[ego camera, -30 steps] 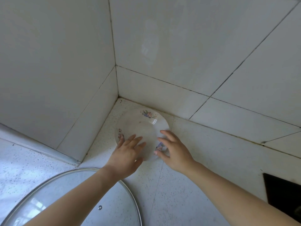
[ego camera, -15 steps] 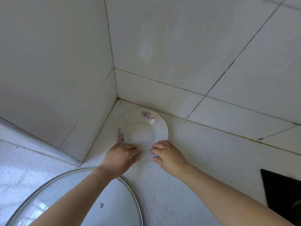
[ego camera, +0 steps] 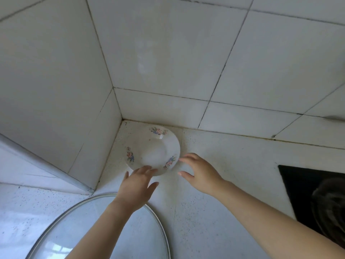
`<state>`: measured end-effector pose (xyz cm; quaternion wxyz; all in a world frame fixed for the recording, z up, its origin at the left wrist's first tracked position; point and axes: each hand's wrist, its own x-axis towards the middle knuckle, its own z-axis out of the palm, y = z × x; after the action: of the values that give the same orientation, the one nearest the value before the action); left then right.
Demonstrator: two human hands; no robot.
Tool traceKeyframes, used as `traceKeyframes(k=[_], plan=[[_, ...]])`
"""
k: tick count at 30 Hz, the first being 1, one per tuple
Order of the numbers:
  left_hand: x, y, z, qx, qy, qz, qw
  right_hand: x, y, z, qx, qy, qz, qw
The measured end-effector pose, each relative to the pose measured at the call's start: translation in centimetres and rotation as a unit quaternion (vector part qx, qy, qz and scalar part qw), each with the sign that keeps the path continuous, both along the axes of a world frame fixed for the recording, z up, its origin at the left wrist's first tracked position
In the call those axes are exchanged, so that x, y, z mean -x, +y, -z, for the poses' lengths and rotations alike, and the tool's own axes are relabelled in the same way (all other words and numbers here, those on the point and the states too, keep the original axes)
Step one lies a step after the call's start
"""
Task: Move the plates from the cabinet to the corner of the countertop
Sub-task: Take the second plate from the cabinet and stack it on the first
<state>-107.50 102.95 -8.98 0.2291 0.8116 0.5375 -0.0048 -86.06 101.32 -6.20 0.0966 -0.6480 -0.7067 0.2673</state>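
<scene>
A white plate (ego camera: 153, 149) with small flower prints on its rim lies flat in the corner of the speckled white countertop (ego camera: 224, 159), close to both tiled walls. My left hand (ego camera: 137, 186) hovers just in front of the plate's near edge, fingers spread, with its fingertips over the rim. My right hand (ego camera: 200, 171) is to the right of the plate, fingers apart, one fingertip beside the rim. Neither hand grips the plate.
A large glass pot lid (ego camera: 104, 230) with a metal rim lies at the lower left, under my left forearm. A black cooktop (ego camera: 315, 195) occupies the right edge. White tiled walls (ego camera: 168, 62) close off the corner behind and to the left.
Both hands have let go of the plate and drawn back from it, opening their fingers. The plate now lies a little deeper in the corner.
</scene>
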Motion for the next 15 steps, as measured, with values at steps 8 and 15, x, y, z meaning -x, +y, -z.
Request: traceKeyframes(k=[8, 15], plan=[[-3.8, -4.4, -3.8, -0.018, -0.095, 0.045, 0.994, -2.6, -9.4, -4.2, 0.013, 0.051, 0.099, 0.994], [-9.6, -9.3, -9.8, -0.059, -0.141, 0.128, 0.98, -6.7, -19.1, -8.6, -0.019, 0.081, 0.183, 0.98]])
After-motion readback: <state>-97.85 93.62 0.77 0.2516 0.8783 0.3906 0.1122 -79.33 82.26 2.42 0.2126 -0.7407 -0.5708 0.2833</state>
